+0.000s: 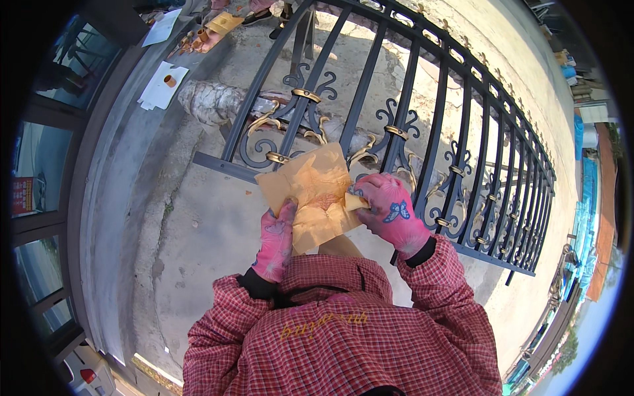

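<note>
A brown sheet of paper or thin card [310, 191], creased and stained gold in its middle, is held up in front of my body. My left hand [277, 237], in a pink patterned glove, grips its lower left edge with the thumb on top. My right hand [393, 211], in a matching glove with a blue butterfly, pinches a small folded tan piece [355, 202] against the sheet's right side. Whether that piece is a corner of the sheet, I cannot tell. Just beyond both hands lies a black metal railing [370, 79] with scrolls and gold-coloured collars.
A wrapped, pale log-like support [211, 102] sits under the railing. On the ledge at left lie a white sheet [158, 89] with a small brown cup [170, 80], more brown pieces [198, 41] and a tan paper [224, 24]. Another person's shoes [257, 16] show at the top.
</note>
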{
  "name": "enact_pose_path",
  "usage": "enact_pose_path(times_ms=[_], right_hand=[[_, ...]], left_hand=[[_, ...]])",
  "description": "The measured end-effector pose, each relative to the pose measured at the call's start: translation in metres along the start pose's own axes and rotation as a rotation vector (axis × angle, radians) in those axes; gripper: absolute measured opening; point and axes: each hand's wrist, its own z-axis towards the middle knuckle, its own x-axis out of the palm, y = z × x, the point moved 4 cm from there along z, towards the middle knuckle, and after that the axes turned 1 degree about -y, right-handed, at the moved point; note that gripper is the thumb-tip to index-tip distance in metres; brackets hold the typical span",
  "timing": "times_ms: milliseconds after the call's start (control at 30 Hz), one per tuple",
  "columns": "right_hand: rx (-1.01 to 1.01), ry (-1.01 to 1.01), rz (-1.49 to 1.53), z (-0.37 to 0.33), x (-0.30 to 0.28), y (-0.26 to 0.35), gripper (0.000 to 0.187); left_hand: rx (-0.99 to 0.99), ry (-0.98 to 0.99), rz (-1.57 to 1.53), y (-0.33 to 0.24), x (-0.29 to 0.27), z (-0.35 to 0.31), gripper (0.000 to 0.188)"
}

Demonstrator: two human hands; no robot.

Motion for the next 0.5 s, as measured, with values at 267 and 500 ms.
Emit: enact_pose_path(times_ms=[267, 500], right_hand=[[0.345, -0.153, 0.215, -0.048, -0.025, -0.098, 0.039], [0.216, 0.135, 0.107, -0.011, 0.031, -0.119, 0.034]], left_hand=[[0.124, -0.185, -0.106, -0.002, -0.033, -0.004, 0.035], [0.16, -0.347, -0.153, -0.005, -0.036, -0.038, 0.047]])
